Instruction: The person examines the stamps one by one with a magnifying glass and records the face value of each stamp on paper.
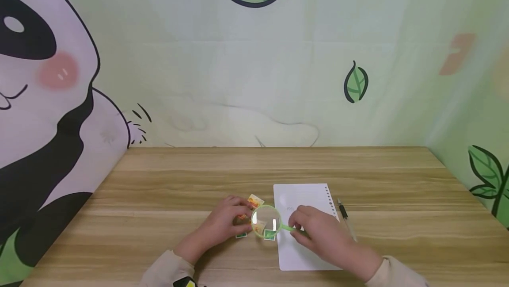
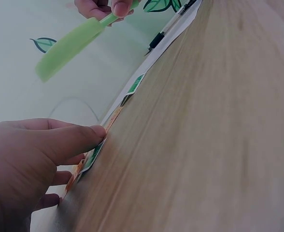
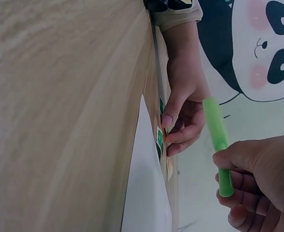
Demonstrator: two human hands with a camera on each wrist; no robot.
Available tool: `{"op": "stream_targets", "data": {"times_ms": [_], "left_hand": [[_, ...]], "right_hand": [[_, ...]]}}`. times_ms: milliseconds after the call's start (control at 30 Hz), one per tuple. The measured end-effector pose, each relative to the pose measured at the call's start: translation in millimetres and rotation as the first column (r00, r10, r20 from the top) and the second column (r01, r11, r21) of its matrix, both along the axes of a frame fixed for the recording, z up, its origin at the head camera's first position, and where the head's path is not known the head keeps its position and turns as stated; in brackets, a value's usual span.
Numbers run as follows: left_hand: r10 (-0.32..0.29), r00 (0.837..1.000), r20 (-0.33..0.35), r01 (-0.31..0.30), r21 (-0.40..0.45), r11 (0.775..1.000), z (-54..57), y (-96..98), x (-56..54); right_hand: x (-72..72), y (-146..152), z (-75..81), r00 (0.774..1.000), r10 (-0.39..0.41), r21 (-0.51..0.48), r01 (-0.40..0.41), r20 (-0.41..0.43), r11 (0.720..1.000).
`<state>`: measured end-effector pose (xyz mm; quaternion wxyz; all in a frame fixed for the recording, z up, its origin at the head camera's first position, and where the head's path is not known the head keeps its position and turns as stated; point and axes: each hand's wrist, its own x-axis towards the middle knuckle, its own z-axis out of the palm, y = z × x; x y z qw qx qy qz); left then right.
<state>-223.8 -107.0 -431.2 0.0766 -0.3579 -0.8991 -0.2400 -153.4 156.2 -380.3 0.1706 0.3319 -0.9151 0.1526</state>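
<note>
My right hand (image 1: 320,231) grips the green handle of a magnifying glass (image 1: 266,221), thumb against fingers. Its round lens is held above several small stamp-like paper pieces, apart from the table in both wrist views. Beneath the lens's lower edge lies a green piece (image 1: 269,235) with a pale border. My left hand (image 1: 224,218) rests over the pieces left of the lens, its thumb and fingertips touching them at the table. An orange and yellow piece (image 1: 256,200) shows beyond its fingers, and another green piece (image 1: 241,235) is partly covered below the thumb.
A white sheet of punched loose-leaf paper (image 1: 288,256) lies under my right hand, with faint writing on it. To its right is a black-tipped pen (image 1: 343,211). The wooden table (image 1: 179,181) meets a wall covering with a panda and leaves at the back.
</note>
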Motion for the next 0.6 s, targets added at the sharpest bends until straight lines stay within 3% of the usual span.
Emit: {"op": "stream_targets", "data": {"times_ms": [233,600], "left_hand": [[0.011,1.0,0.019,-0.011,-0.006,1.0,1.7,0.7,1.2],[-0.005,0.999,-0.036,0.004,-0.02,1.0,-0.5,0.3,0.5]], "right_hand": [[0.7,-3.2,-1.3,0.999,0.035,0.007,-0.035,-0.02,0.999],[3.1,-5.5,-1.3,0.999,0.046,0.013,-0.046,0.0,0.999]]}}
